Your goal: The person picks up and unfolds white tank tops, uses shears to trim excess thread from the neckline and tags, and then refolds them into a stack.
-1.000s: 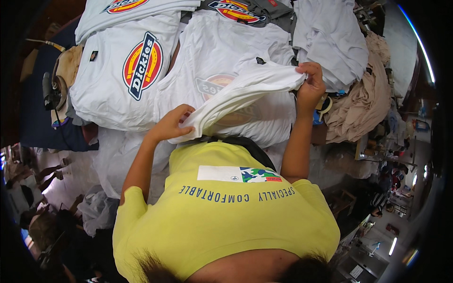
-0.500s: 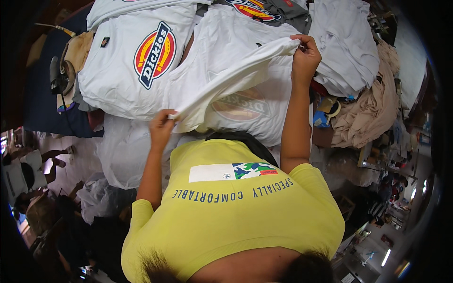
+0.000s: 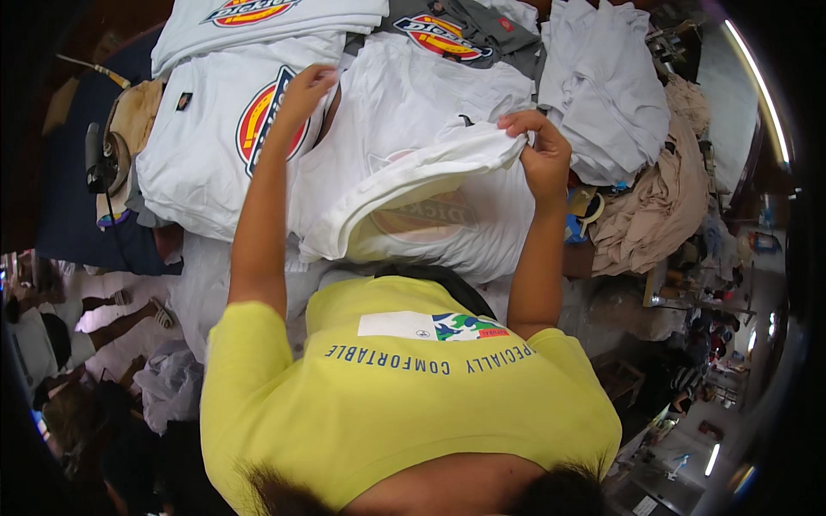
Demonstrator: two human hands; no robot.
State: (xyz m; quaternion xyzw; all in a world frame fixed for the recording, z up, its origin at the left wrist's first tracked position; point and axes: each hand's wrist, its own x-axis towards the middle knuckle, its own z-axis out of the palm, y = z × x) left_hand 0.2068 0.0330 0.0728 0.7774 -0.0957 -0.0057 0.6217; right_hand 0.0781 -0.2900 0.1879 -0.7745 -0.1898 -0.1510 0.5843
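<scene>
A white T-shirt (image 3: 422, 103) lies spread on the table before me, its near hem lifted so the inside shows, with the back of a coloured print visible through the cloth. My right hand (image 3: 544, 155) pinches the hem at its right end. My left hand (image 3: 308, 93) is off the hem, fingers loosely stretched above the far left of the shirt, beside a folded white T-shirt (image 3: 194, 172) with a red, yellow and navy print. Part of that print is hidden by my left forearm. Whether my left fingertips touch cloth is unclear.
More folded white shirts (image 3: 301, 30) and a dark grey printed shirt (image 3: 490, 52) lie at the back. A white cloth pile (image 3: 602, 95) and beige cloth (image 3: 658, 206) are on the right, near a tape roll (image 3: 594, 211). An iron (image 3: 96, 159) stands at left.
My left hand has let go of the hem's left end and moved far forward. The hem there has dropped. My right hand, still pinching, has come lower and slightly left.
</scene>
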